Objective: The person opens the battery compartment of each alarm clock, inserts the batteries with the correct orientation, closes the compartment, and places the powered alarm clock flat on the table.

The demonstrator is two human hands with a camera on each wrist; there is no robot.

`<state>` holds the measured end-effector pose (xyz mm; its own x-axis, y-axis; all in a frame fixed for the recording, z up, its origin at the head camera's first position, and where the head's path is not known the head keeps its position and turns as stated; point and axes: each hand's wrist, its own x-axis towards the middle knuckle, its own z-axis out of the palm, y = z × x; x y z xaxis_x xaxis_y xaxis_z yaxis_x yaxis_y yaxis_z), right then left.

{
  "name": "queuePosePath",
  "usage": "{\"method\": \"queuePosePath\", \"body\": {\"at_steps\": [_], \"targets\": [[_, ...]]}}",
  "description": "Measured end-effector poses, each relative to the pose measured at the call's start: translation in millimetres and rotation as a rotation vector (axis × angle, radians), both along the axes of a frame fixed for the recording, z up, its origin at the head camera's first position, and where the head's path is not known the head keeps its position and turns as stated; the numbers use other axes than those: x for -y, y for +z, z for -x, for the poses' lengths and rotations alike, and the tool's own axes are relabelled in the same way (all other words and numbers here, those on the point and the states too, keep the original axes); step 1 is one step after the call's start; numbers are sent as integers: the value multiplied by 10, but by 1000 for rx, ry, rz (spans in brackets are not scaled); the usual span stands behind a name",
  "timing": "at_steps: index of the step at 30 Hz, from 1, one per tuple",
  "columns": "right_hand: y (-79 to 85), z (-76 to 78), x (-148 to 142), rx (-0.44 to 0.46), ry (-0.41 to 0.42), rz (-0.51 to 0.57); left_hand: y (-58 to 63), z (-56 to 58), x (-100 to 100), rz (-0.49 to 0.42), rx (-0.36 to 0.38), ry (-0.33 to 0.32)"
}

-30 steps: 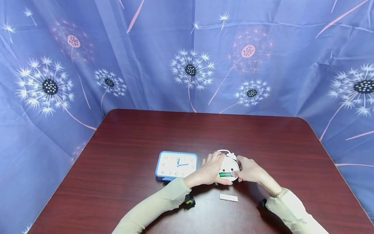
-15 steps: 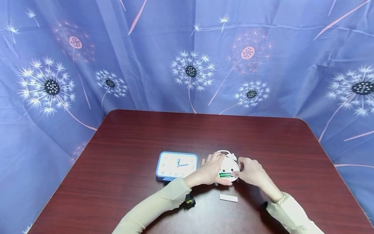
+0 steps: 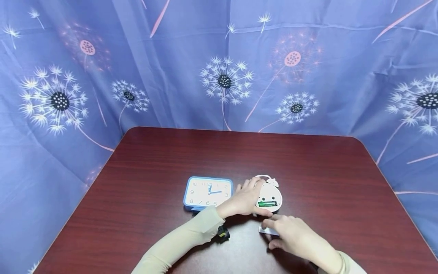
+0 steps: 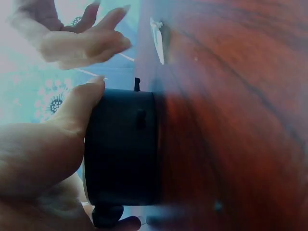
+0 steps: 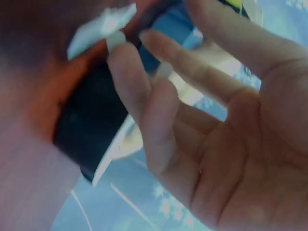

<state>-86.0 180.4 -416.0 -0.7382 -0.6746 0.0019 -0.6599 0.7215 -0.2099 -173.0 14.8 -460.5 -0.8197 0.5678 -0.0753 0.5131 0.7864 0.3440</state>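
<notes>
A round twin-bell alarm clock point(image 3: 272, 191) lies face down on the table, its white back up. One green battery point(image 3: 267, 204) sits in its uncovered slot. My left hand point(image 3: 245, 198) grips the clock, fingers over its left side and thumb along the near edge; the dark side wall of the clock point(image 4: 122, 149) shows in the left wrist view. Just in front of it lies a small white battery cover point(image 3: 267, 231). Over that cover hovers my right hand point(image 3: 297, 235), thumb and fingers spread apart; the right wrist view has its fingertips right beside the cover point(image 5: 101, 31).
A blue rectangular clock point(image 3: 207, 192) stands left of my left hand. Below my left wrist a black strap piece point(image 3: 223, 234) shows on the dark red table point(image 3: 164, 160). A blue dandelion-print curtain point(image 3: 178, 76) hangs behind the table.
My right hand has left the battery on the clock's back and moved down toward me, over the white cover. My left hand keeps its grip on the clock.
</notes>
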Motion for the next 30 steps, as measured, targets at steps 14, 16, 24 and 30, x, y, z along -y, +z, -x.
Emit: {"method": "queuePosePath", "body": {"at_steps": [14,16,24,30], "targets": [[-228,-52,196,-35,-5,-66,-2,5,-11,-13,6,-14],[-243,-49,194,-37,4,-45,0,0,-4,-15,10,-11],[-267,-48,173,-84,31,-41,-13,-15,15,-28,10,-2],[-233,-29,161,-161,46,-40,-6,-12,9,-27,5,-3]]}}
